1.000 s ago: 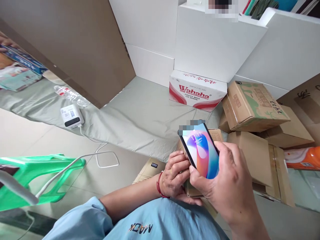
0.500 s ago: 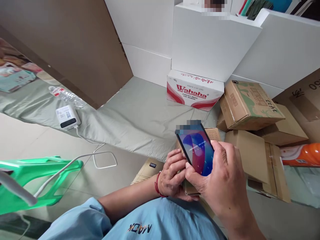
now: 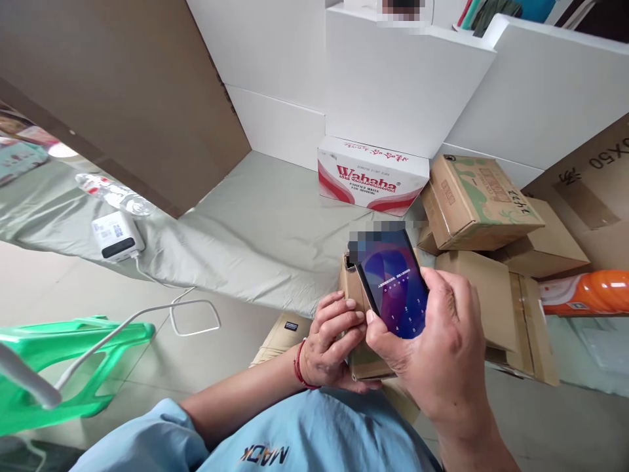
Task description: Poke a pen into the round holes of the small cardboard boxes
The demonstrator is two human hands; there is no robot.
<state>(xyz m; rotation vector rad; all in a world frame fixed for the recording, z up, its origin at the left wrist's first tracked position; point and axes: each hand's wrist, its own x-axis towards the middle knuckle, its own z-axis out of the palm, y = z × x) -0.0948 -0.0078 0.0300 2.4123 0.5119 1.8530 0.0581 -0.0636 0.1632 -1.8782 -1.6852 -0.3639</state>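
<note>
A phone (image 3: 396, 282) with a lit lock screen showing a number keypad is gripped by my right hand (image 3: 439, 341), thumb on its lower left edge and fingers along its right side. Beneath the phone, a small brown cardboard box (image 3: 364, 357) rests in my left hand (image 3: 337, 341), whose fingers wrap round its left side. A red bracelet is on the left wrist. The phone hides much of the box's top, and its upper end is blurred out.
A red and white Wahaha box (image 3: 371, 177) stands on the grey-green cloth (image 3: 255, 216). Stacked cartons (image 3: 481, 203) and an orange bottle (image 3: 590, 293) are at the right. A white device (image 3: 116, 236) with a cable and a green stool (image 3: 73, 334) are at the left.
The phone has tilted more upright and its keypad now shows clearly. More of the small box's left side is visible beside it. The whole view has shifted slightly.
</note>
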